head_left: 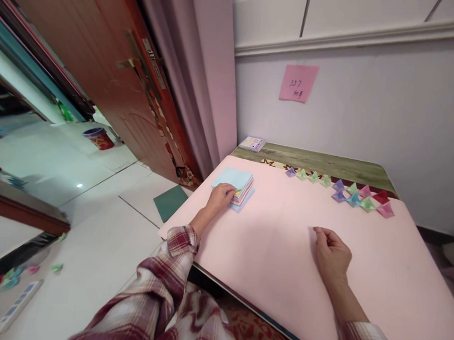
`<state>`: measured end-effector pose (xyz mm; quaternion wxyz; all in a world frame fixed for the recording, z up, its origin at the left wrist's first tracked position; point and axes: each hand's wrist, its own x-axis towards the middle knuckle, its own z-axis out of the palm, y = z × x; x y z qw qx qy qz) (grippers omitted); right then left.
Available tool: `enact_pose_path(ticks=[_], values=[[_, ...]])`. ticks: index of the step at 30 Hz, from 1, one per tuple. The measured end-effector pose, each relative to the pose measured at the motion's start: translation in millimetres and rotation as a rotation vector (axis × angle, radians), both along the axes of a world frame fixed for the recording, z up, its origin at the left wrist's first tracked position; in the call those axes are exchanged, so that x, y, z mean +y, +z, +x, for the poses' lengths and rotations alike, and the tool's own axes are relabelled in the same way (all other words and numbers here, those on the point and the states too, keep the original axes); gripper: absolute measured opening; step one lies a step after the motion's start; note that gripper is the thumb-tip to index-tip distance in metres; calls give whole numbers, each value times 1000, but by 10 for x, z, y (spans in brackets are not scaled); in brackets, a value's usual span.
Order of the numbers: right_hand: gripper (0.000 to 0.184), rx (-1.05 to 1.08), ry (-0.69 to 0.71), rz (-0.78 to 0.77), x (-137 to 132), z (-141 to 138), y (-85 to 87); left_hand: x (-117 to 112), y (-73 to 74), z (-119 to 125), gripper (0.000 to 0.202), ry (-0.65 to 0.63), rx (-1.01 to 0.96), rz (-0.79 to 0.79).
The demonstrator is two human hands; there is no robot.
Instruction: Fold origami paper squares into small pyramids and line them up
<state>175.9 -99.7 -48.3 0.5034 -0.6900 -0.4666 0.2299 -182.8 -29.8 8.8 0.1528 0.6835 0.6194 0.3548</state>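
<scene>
A stack of square coloured paper [234, 178] lies at the left of the pink-covered table, a light blue sheet on top. My left hand [221, 196] rests over its near edge, fingers closed on the paper at the corner, where a bit of yellow-green shows. How many sheets the fingers hold is hidden. My right hand [333, 251] sits at the table's middle right, fingers curled in and thumb against the index finger, with nothing visible in it. Beyond it, at the back right, several small folded paper pieces [354, 199] stand in rows, in purple, green, blue, pink and red.
A small printed packet [252, 143] lies on the wooden strip at the back. A pink note [299, 83] is stuck to the wall. Left of the table are an open brown door [103, 57], a green square [170, 203] on the floor and a red bucket [101, 139].
</scene>
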Motion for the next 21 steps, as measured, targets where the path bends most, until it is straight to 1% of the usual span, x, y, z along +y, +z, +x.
enact_pose_path(ticks=[6, 8, 12, 15, 18, 21], values=[[45, 3, 1, -1, 10, 9, -34, 45, -86, -1, 13, 200, -179, -44], [46, 6, 0, 3, 8, 8, -27, 59, -104, -12, 16, 233, -250, -67], [45, 14, 8, 0, -7, -9, 25, 72, -96, -44, 29, 219, -367, -104], [45, 14, 4, 0, -18, -20, 62, 65, -75, -74, 34, 195, -413, -106], [43, 4, -2, -12, -16, -16, 58, 56, -31, -89, 32, 188, -422, -84], [45, 6, -2, -3, -4, -8, 27, 28, 66, -23, 23, 198, -410, -17]])
